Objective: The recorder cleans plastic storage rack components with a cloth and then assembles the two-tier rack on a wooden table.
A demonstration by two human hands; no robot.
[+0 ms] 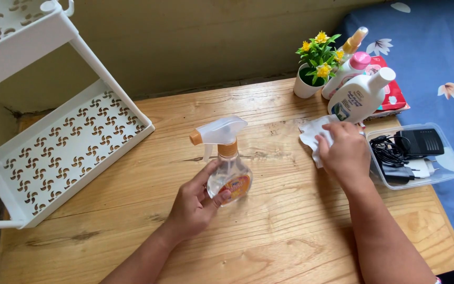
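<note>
A clear spray bottle (pixel 228 167) with a white trigger head and an orange collar stands upright near the middle of the wooden table (pixel 269 231). My left hand (pixel 194 204) wraps its lower body from the near side. To the right, my right hand (pixel 345 150) presses flat on a white cloth (pixel 311 132) that lies on the tabletop, covering part of it.
A white perforated rack (pixel 64 142) occupies the table's left. At the far right stand a small potted plant with yellow flowers (pixel 316 66), a white lotion bottle (pixel 361 97) and other bottles. A clear box of black cables and chargers (pixel 419 155) sits beside my right hand.
</note>
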